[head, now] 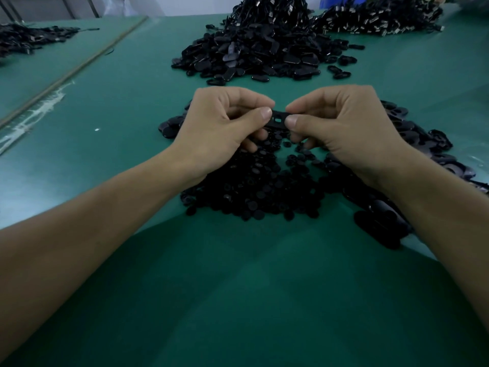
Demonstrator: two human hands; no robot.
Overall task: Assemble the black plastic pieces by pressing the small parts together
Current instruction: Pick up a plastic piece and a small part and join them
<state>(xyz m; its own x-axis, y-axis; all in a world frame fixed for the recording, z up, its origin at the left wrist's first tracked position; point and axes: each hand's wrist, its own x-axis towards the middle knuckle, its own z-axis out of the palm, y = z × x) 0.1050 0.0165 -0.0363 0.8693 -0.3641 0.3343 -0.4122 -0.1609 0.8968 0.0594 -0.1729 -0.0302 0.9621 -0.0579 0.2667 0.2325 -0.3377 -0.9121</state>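
A flat black plastic piece [278, 119] with a small slot in its middle is held between both hands above the table. My left hand [225, 125] pinches its left end with thumb and curled fingers. My right hand [341, 125] pinches its right end the same way. Directly under the hands lies a heap of small round black parts [254, 189]. To the right of it lies a pile of larger oval black pieces [412, 144], partly hidden by my right forearm.
The green table mat [238, 287] runs from the near edge to the back. A big mound of black pieces [264, 49] sits behind the hands, another mound [378, 19] at the back right, and a smaller pile [29, 39] at the far left.
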